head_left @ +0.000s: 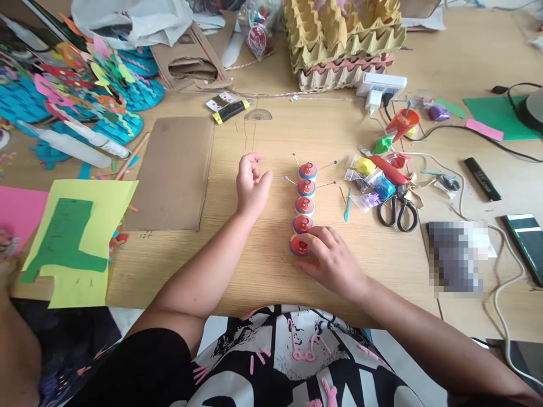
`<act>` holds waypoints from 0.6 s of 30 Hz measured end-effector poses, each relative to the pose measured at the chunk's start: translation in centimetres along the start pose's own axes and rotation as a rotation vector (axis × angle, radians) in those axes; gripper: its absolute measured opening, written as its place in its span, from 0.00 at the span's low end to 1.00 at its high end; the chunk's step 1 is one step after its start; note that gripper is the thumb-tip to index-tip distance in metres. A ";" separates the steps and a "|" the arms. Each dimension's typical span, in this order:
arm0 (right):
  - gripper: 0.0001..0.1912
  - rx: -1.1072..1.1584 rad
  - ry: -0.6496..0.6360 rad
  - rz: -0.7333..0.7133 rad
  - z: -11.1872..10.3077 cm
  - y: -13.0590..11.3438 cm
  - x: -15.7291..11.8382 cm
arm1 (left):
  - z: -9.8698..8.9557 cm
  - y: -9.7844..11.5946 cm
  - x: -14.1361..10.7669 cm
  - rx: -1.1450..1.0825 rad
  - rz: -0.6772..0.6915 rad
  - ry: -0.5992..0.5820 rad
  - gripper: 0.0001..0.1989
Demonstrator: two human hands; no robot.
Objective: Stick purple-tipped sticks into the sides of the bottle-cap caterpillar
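Observation:
A row of several small clay face pieces (pixel 305 204), red with blue rims, runs up the middle of the table. Ball-headed pins (pixel 326 165) stick out sideways from the two farthest ones. My right hand (pixel 333 257) holds the nearest clay face piece (pixel 299 245) between thumb and fingers, partly hiding it. To the left of the row, my left hand (pixel 253 183) is raised with fingers loosely curled and thumb apart, nothing in it.
Right of the row lie clay packets (pixel 365 165), black-handled scissors (pixel 399 212), an orange cup (pixel 403 121) and a power strip (pixel 382 85). Egg trays (pixel 343 45) stand behind. A cardboard sheet (pixel 173 169) lies left, near yellow paper (pixel 80 288) and another person's hand (pixel 6 243).

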State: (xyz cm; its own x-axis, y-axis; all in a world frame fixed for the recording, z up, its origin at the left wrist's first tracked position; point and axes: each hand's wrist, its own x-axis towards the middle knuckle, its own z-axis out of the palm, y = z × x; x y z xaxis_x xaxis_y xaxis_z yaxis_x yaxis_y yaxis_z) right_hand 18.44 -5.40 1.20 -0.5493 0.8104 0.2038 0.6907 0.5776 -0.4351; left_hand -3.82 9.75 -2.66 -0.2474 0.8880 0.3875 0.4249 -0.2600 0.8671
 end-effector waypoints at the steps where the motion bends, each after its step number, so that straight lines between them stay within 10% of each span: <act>1: 0.18 -0.012 -0.006 -0.001 0.2 0.0 0.1 | 0.0 0.0 0.0 0.004 0.006 0.014 0.14; 18: 0.17 -0.070 0.062 0.062 0.3 3.3 4.7 | 0.0 0.2 -0.3 -0.036 -0.004 0.024 0.16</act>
State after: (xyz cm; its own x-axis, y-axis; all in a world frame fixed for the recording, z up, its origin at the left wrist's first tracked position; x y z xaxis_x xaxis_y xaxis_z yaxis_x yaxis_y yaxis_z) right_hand 18.01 0.29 0.46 -0.4761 0.8480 0.2329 0.7548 0.5299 -0.3866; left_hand -3.65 9.43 -2.59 -0.2699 0.8799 0.3911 0.3920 -0.2706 0.8793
